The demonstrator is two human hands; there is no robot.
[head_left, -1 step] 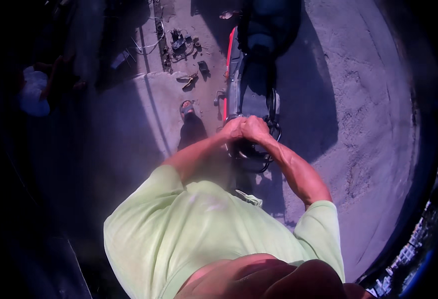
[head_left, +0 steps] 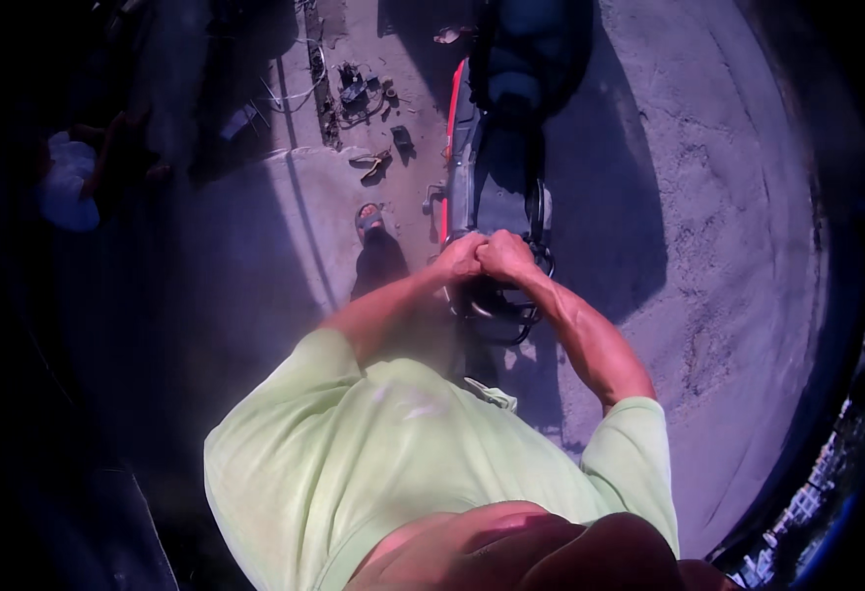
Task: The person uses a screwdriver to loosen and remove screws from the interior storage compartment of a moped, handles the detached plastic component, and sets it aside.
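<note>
A dark motorbike with a red side strip stands in front of me, its seat running away from me. My left hand and my right hand are both closed and meet knuckle to knuckle above the rear end of the seat. Whatever lies inside the fingers is hidden or too small to make out. Just below my hands, a black tubular rear rack curves round the back of the motorbike. Part of it passes beneath my right wrist.
Left of the motorbike are a sandalled foot, a loose sandal and a heap of dark parts and wires. A person in a white shirt is at the far left. Rough pale ground spreads on the right.
</note>
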